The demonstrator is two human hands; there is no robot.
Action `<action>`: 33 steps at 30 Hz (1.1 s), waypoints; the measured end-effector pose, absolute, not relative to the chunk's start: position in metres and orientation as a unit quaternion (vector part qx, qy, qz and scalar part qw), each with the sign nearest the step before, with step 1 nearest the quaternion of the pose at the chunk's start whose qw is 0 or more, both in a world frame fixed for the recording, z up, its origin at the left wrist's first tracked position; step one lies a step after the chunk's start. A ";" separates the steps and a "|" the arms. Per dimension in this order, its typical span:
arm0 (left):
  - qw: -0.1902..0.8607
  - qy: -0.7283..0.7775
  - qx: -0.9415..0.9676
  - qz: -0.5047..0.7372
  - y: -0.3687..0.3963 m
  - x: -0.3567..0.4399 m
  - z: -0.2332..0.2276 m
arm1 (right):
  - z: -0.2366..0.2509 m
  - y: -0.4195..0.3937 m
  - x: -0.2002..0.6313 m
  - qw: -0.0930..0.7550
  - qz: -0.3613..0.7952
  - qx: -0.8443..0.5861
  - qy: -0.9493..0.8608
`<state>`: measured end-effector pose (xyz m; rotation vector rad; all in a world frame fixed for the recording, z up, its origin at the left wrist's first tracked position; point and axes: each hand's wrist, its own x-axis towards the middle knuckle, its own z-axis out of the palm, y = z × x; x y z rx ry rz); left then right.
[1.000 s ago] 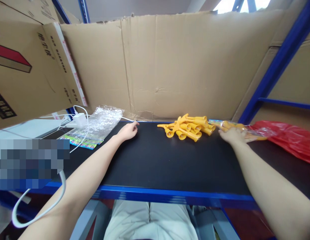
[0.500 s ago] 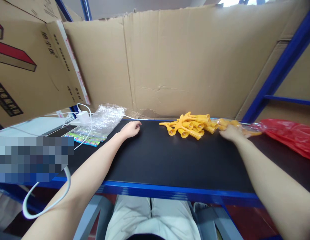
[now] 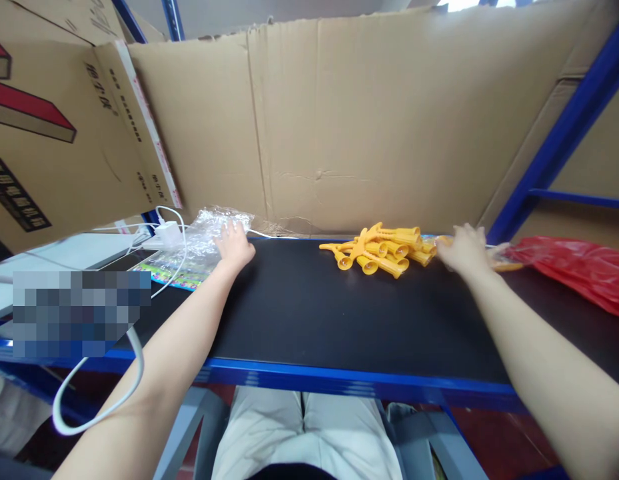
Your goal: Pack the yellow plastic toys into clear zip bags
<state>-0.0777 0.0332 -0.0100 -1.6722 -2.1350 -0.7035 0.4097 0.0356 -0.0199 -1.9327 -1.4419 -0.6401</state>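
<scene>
Left hand (image 3: pixel 235 247) shifts to clear bags (image 3: pixel 202 239) left of yellow pile (image 3: pixel 382 249), fingers spread, perhaps steadying; right hand (image 3: pixel 466 251), pile's right, grip unclear.

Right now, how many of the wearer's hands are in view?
2. The left hand is over the clear plastic packaging; the right hand is at the wrapped yellow pieces, between the yellow pile and the red plastic.

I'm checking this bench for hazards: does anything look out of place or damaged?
A white cable loops across the clear bags near the left hand, where it might snag. The cardboard panel behind the bench looks worn: its top edge is ragged and its face creased.
</scene>
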 end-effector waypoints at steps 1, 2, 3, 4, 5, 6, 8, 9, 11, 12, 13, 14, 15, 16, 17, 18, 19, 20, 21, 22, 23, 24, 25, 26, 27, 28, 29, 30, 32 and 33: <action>0.145 -0.775 -0.569 -0.234 0.035 -0.083 -0.012 | -0.014 0.032 0.401 0.336 -0.234 -0.730 -0.548; 0.111 -0.799 -0.550 -0.216 0.036 -0.088 -0.013 | -0.007 0.027 0.391 0.356 -0.233 -0.714 -0.557; 0.070 -0.820 -0.533 -0.197 0.038 -0.093 -0.015 | -0.002 0.023 0.380 0.375 -0.239 -0.688 -0.573; 0.031 -0.835 -0.519 -0.180 0.039 -0.096 -0.016 | 0.004 0.018 0.369 0.393 -0.244 -0.657 -0.595; -0.001 -0.845 -0.510 -0.164 0.041 -0.098 -0.017 | 0.008 0.014 0.356 0.403 -0.243 -0.622 -0.626; -0.024 -0.849 -0.505 -0.151 0.042 -0.100 -0.018 | 0.013 0.009 0.343 0.409 -0.237 -0.587 -0.657; -0.036 -0.851 -0.506 -0.138 0.043 -0.101 -0.018 | 0.020 0.001 0.315 0.384 -0.212 -0.526 -0.729; -0.032 -0.850 -0.508 -0.136 0.043 -0.100 -0.019 | 0.023 -0.002 0.300 0.359 -0.190 -0.503 -0.763; -0.018 -0.848 -0.513 -0.137 0.042 -0.099 -0.018 | 0.030 -0.007 0.273 0.282 -0.140 -0.488 -0.814; -0.010 -0.845 -0.517 -0.137 0.042 -0.099 -0.018 | 0.033 -0.008 0.260 0.229 -0.115 -0.495 -0.830; -0.003 -0.842 -0.522 -0.137 0.041 -0.098 -0.017 | 0.035 -0.009 0.249 0.175 -0.088 -0.514 -0.835; 0.003 -0.837 -0.529 -0.136 0.040 -0.098 -0.017 | 0.036 -0.009 0.239 0.117 -0.054 -0.532 -0.837; 0.010 -0.834 -0.535 -0.136 0.039 -0.097 -0.016 | 0.036 -0.009 0.232 0.067 -0.026 -0.546 -0.835; 0.018 -0.830 -0.540 -0.136 0.038 -0.096 -0.015 | 0.034 -0.008 0.226 0.032 -0.012 -0.554 -0.832; 0.025 -0.827 -0.544 -0.136 0.037 -0.096 -0.014 | 0.030 -0.008 0.222 0.013 -0.009 -0.556 -0.831; 0.033 -0.824 -0.549 -0.136 0.036 -0.095 -0.013 | 0.024 -0.007 0.219 0.009 -0.020 -0.551 -0.834; 0.041 -0.821 -0.553 -0.138 0.036 -0.094 -0.012 | 0.017 -0.006 0.219 0.016 -0.036 -0.542 -0.839; 0.049 -0.817 -0.557 -0.141 0.035 -0.093 -0.011 | 0.009 -0.004 0.220 0.024 -0.052 -0.531 -0.846; 0.056 -0.813 -0.561 -0.144 0.035 -0.093 -0.011 | 0.001 -0.003 0.222 0.030 -0.070 -0.523 -0.849; 0.064 -0.809 -0.565 -0.146 0.035 -0.092 -0.010 | -0.005 -0.001 0.225 0.029 -0.079 -0.520 -0.850; 0.073 -0.806 -0.568 -0.147 0.035 -0.092 -0.010 | -0.011 0.001 0.227 0.028 -0.080 -0.516 -0.853; 0.084 -0.804 -0.570 -0.146 0.035 -0.092 -0.010 | -0.014 0.003 0.230 0.027 -0.079 -0.512 -0.855; 0.096 -0.802 -0.571 -0.146 0.036 -0.091 -0.010 | -0.017 0.004 0.232 0.027 -0.075 -0.509 -0.857; 0.109 -0.799 -0.573 -0.147 0.036 -0.091 -0.009 | -0.018 0.006 0.234 0.030 -0.071 -0.504 -0.860; 0.121 -0.795 -0.575 -0.151 0.036 -0.091 -0.009 | -0.018 0.007 0.235 0.034 -0.068 -0.501 -0.862; 0.131 -0.790 -0.578 -0.156 0.036 -0.090 -0.008 | -0.018 0.007 0.235 0.039 -0.066 -0.498 -0.864; 0.138 -0.784 -0.583 -0.163 0.036 -0.089 -0.007 | -0.018 0.007 0.235 0.045 -0.065 -0.496 -0.865; 0.145 -0.777 -0.588 -0.170 0.036 -0.088 -0.006 | -0.018 0.007 0.235 0.051 -0.065 -0.494 -0.866; 0.159 -0.761 -0.601 -0.183 0.035 -0.085 -0.005 | -0.018 0.007 0.234 0.064 -0.063 -0.494 -0.865; 0.168 -0.754 -0.607 -0.188 0.035 -0.084 -0.004 | -0.018 0.007 0.234 0.069 -0.063 -0.495 -0.864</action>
